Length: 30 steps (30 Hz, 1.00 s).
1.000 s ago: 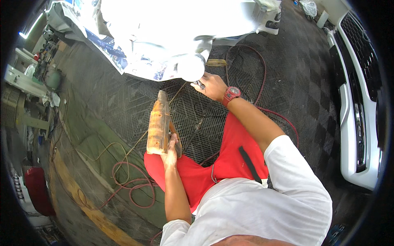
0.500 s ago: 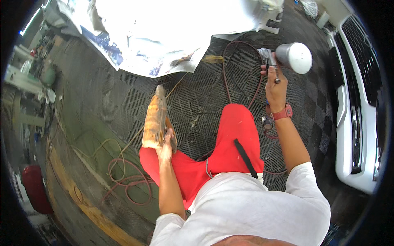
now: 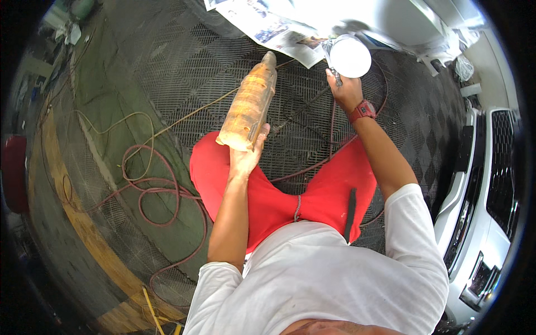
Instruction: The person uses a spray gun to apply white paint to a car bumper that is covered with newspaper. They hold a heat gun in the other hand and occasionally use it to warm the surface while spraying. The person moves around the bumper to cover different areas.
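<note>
My left hand (image 3: 248, 158) is closed under the rear end of a long, tapered, orange-and-grey tool (image 3: 249, 106). The tool's narrow tip points away and to the right, and its exact kind is unclear. My right hand (image 3: 347, 94) grips a paint spray gun (image 3: 350, 56) with a white cup on top. The cup's round lid faces up and hides much of the gun's body. Just beyond the gun hangs printed newspaper (image 3: 273, 25), along the lower edge of a white car body panel (image 3: 402, 25).
Red hose (image 3: 151, 187) lies in loops on the left over green sheeting (image 3: 111, 100), with a thin yellowish cord (image 3: 192, 120) crossing the grated floor (image 3: 184, 72). A white car front (image 3: 474, 212) stands close on the right. My knees in red trousers (image 3: 209, 167) are bent below my hands.
My view has shifted. The spray gun has come left and up, close to the newspaper edge, its cup lid now facing me. My left hand has raised the orange tool up and right.
</note>
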Available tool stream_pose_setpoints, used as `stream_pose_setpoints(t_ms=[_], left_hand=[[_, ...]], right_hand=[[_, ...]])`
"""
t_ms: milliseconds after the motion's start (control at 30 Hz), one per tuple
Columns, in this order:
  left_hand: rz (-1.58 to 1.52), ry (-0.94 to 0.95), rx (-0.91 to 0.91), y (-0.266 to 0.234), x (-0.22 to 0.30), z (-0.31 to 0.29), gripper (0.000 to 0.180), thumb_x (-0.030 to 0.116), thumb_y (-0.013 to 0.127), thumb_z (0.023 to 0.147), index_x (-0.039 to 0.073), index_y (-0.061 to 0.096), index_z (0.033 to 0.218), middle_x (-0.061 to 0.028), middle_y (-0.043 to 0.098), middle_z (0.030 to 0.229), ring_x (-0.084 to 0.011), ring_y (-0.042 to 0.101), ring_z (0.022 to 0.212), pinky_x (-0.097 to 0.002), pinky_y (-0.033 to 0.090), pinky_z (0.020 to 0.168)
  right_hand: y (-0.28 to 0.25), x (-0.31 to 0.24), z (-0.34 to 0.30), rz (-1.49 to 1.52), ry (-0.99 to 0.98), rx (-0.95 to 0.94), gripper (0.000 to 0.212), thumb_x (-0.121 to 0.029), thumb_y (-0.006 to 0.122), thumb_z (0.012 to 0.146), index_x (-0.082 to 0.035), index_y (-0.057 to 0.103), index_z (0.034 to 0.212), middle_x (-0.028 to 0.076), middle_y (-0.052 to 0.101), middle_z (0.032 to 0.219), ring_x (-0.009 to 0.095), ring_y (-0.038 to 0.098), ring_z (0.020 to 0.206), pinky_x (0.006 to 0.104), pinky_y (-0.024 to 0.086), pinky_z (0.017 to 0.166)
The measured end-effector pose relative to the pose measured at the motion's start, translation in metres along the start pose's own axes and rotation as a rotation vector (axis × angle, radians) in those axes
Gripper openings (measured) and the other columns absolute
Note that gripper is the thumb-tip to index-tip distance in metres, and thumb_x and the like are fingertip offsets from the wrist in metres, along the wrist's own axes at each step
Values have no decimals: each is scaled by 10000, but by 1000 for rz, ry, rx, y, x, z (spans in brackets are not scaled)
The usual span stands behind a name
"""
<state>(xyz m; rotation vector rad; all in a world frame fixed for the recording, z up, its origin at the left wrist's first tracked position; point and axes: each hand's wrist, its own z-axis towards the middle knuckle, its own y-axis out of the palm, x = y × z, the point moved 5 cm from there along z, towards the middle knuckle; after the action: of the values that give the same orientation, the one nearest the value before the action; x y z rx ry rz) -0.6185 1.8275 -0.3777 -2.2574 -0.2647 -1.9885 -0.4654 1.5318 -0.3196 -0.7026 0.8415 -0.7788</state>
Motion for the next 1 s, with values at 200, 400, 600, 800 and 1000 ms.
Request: stream_pose_setpoints(t_ms=[200, 400, 600, 800, 1000], left_hand=[[-168, -129, 48, -8, -7, -4, 276, 187, 812, 937, 29, 667, 1110, -22, 675, 960, -122, 629, 821, -304, 530, 749], [-66, -122, 11, -7, -11, 3, 247, 174, 804, 944, 17, 671, 1080, -28, 674, 933, -132, 628, 807, -312, 540, 728], [-75, -23, 31, -8, -12, 4, 266, 150, 794, 948, -15, 654, 1101, -64, 688, 953, -156, 628, 782, -321, 542, 686], [-73, -111, 36, -5, -4, 0, 211, 177, 772, 969, 8, 649, 999, -25, 618, 793, -138, 549, 670, -323, 465, 585], [-97, -32, 91, -2, -8, 0, 251, 216, 784, 968, 10, 642, 951, -13, 595, 766, -139, 528, 652, -338, 458, 592]], right_hand=[[62, -55, 25, 63, 131, 223, 538, -195, 637, 1011, -56, 526, 1520, 305, 681, 1256, 454, 690, 1132, 481, 565, 941], [79, -90, 40, 175, 192, 274, 534, -161, 632, 1024, -71, 514, 1537, 302, 680, 1277, 437, 698, 1144, 458, 573, 945], [75, -63, 9, 148, 273, 450, 543, -67, 568, 1043, 5, 445, 1567, 237, 722, 1224, 279, 735, 1044, 368, 595, 888], [80, -62, 8, 203, 267, 512, 525, -76, 527, 1084, -40, 426, 1597, 113, 712, 979, 156, 670, 815, 317, 581, 797], [81, -79, 32, 315, 258, 468, 510, -123, 565, 1060, 9, 471, 1543, 271, 641, 1298, 357, 703, 1052, 414, 586, 887]])
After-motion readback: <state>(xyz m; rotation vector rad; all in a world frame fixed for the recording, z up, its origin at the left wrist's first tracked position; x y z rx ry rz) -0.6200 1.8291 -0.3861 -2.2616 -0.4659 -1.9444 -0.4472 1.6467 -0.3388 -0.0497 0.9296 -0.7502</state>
